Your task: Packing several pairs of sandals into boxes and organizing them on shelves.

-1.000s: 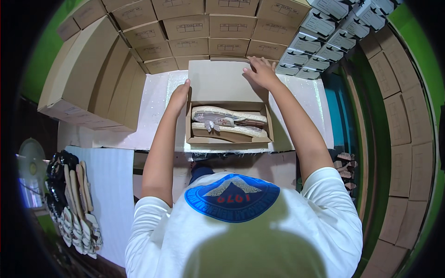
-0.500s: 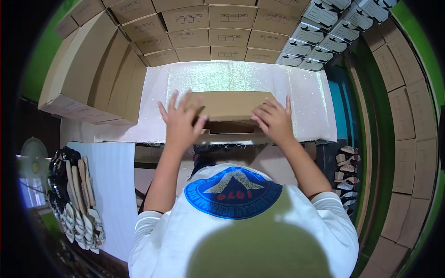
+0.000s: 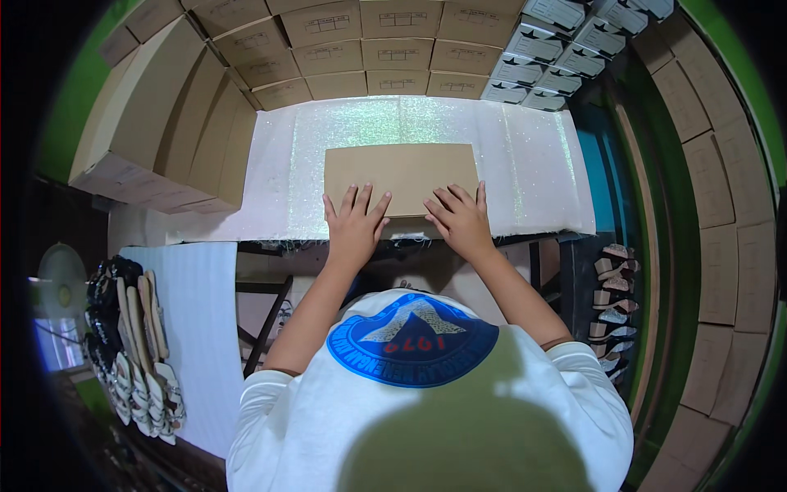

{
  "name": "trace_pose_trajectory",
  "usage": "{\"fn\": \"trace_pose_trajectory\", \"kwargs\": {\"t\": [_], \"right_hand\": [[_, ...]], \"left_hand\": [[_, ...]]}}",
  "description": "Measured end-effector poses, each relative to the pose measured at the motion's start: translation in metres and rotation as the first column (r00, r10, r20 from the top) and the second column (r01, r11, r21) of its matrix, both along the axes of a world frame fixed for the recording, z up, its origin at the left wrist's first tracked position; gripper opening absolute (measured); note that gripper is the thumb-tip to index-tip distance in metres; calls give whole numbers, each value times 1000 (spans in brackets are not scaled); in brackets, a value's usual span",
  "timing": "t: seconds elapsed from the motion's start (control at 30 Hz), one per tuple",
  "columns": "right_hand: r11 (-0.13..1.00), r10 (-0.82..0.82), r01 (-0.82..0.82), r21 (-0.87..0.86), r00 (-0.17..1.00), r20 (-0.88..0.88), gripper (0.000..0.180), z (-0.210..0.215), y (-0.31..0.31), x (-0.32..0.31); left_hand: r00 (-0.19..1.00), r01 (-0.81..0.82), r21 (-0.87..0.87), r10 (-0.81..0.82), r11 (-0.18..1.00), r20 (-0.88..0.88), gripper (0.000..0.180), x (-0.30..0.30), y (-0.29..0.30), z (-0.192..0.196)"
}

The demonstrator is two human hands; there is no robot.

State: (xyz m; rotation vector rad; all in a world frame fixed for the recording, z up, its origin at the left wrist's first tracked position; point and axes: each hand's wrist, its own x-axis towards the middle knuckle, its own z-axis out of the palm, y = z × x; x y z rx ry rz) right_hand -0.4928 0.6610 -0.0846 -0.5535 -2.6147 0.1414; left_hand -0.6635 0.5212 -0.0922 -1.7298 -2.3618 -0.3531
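fingers of both my hands, left hand and right hand, lie spread flat on the cardboard box, gripping nothing. its lid, open a second ago over the shoes, is now shut; packing looks finished. stacked cartons ring the white padded table; nothing blocks me.

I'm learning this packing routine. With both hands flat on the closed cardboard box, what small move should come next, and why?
Probably slide the closed cardboard box off the white foam sheet toward the stacked boxes behind. Its lid lies flat, the left hand and right hand rest spread on its near edge, and no shoe shows.
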Motion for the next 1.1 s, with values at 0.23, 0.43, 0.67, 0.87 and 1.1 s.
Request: {"fn": "trace_pose_trajectory", "kwargs": {"t": [0.23,0.43,0.67,0.87,1.1], "right_hand": [[998,70,-69,-14,996,59,29,0,12,0],[998,-32,27,60,996,83,36,-15,0,4],[954,-295,301,-6,939,178,51,-12,12,22],[898,-347,351,-267,936,61,66,-26,20,34],[890,-320,359,-280,931,177,70,-28,23,33]], "left_hand": [[998,63,-31,-63,998,20,49,-8,2,15],[999,45,7,-45,999,2,52,-9,1,-7],[969,-242,-85,245,967,29,58,-18,-22,-5],[955,-264,-90,274,960,117,59,-35,-38,-1],[933,-226,-115,249,967,258,62,-39,-33,-19]]}}
